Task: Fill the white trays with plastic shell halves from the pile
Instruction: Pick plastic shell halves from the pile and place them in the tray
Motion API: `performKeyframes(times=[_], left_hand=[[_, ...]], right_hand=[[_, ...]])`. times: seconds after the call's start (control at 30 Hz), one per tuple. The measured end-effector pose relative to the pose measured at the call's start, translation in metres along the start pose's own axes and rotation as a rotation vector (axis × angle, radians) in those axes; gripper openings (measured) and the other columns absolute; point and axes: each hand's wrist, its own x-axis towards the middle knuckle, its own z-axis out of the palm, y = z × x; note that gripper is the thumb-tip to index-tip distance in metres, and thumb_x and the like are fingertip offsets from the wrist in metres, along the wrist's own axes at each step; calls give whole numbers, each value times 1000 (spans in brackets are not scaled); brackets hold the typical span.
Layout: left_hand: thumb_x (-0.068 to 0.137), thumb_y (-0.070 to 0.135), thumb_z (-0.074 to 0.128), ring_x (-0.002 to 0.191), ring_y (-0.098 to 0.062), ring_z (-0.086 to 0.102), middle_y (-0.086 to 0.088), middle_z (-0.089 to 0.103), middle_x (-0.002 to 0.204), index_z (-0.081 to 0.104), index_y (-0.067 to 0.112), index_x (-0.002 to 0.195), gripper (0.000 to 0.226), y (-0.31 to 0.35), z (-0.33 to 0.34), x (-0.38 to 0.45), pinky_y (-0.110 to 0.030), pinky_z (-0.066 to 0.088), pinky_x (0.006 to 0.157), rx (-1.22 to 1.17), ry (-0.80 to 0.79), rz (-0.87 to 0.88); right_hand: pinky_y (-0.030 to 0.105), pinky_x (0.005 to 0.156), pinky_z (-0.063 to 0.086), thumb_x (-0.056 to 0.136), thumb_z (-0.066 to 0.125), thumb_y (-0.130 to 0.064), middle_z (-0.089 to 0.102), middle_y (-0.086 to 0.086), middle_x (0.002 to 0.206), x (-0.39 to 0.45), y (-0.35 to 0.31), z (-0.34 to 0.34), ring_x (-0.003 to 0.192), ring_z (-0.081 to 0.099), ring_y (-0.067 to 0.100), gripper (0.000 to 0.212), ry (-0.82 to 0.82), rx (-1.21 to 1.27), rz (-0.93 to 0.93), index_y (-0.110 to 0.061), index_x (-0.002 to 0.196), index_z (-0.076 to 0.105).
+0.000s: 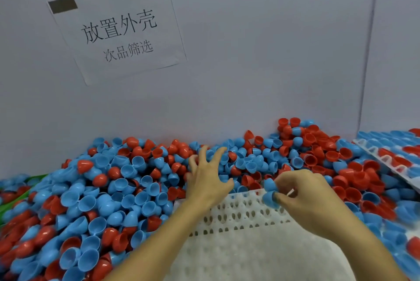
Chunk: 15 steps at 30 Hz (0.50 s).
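White plastic tray [250, 242], perforated with rows of oval pockets, lies at the near centre of the counter; its visible pockets hold nothing. Pile of shell halves [109, 189], blue and red, surrounds the tray on its left, far and right sides and banks up against the grey wall [250, 53] behind it.

Left hand [208, 178]: reaches over the tray's far left corner, fingers spread wide and extended, fingertips resting among the shells just beyond the tray's far edge. It grips nothing.

Right hand [304, 196]: positioned over the tray's far right corner, fingers curled. It holds two blue shell halves [270, 192], one above the other, pinched at the fingertips; the lower one sits just above the tray's edge.

Second tray [386, 155]: lies tilted on the pile, well to the right of the near tray, its pockets filled with blue and red shells.

Paper notice [118, 28] with printed characters is taped to the wall, above and left of the tray. Green item [13, 196], partly buried, shows at the pile's far left; its nature cannot be determined.
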Motion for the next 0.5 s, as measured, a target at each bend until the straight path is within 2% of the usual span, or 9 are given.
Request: performKeyframes(times=[0.07, 0.1, 0.2, 0.3, 0.33, 0.43, 0.5], left_hand=[[84, 38, 71, 151, -37, -6, 1, -7, 165, 12, 50, 153, 91, -2, 10, 33, -64, 31, 113, 277, -153, 21], [85, 39, 71, 151, -41, -10, 0, -11, 166, 8, 51, 154, 94, -3, 15, 48, -70, 26, 112, 364, -222, 22], [81, 49, 72, 149, -47, 0, -6, 3, 165, 8, 49, 154, 97, -2, 25, 79, -80, 18, 107, 445, -327, -57], [77, 58, 74, 148, -51, -10, -7, -6, 167, 3, 49, 155, 106, -1, 33, 92, -82, 10, 106, 364, -354, -219], [77, 61, 74, 148, -51, -7, -7, -4, 167, 4, 49, 155, 106, -1, 36, 93, -81, 12, 106, 358, -340, -236], [76, 66, 70, 145, -47, 12, -6, 21, 160, 14, 47, 154, 98, -2, 42, 88, -76, 24, 105, 422, -243, -188], [77, 68, 68, 145, -43, 14, -6, 23, 159, 19, 45, 153, 94, -3, 45, 85, -73, 26, 105, 404, -212, -218]], right_hand=[[16, 65, 47, 90, 70, -31, 64, -18, 90, -1, 2, -8, 79, 61, 1, 10, 8, -19, -14, -37, 85, 63], [15, 63, 46, 89, 70, -32, 63, -18, 90, -1, 3, -12, 78, 61, 1, 13, 9, -25, -18, -38, 83, 61], [17, 68, 49, 89, 70, -35, 63, -19, 90, -1, 4, -18, 80, 60, 1, 11, -11, -32, -14, -38, 82, 61], [23, 76, 53, 89, 69, -37, 63, -19, 90, -2, 5, -21, 82, 60, 1, 2, -28, -21, -4, -36, 89, 67], [23, 76, 54, 89, 69, -36, 64, -19, 90, -2, 5, -22, 82, 60, 2, 2, -26, -22, -2, -35, 89, 68], [21, 71, 52, 89, 69, -35, 64, -18, 89, -1, 3, -24, 80, 60, 1, 4, -6, -26, -14, -33, 87, 68], [16, 65, 49, 90, 69, -36, 64, -19, 88, -1, 0, -23, 77, 61, 0, 2, -4, -14, -20, -35, 88, 67]])
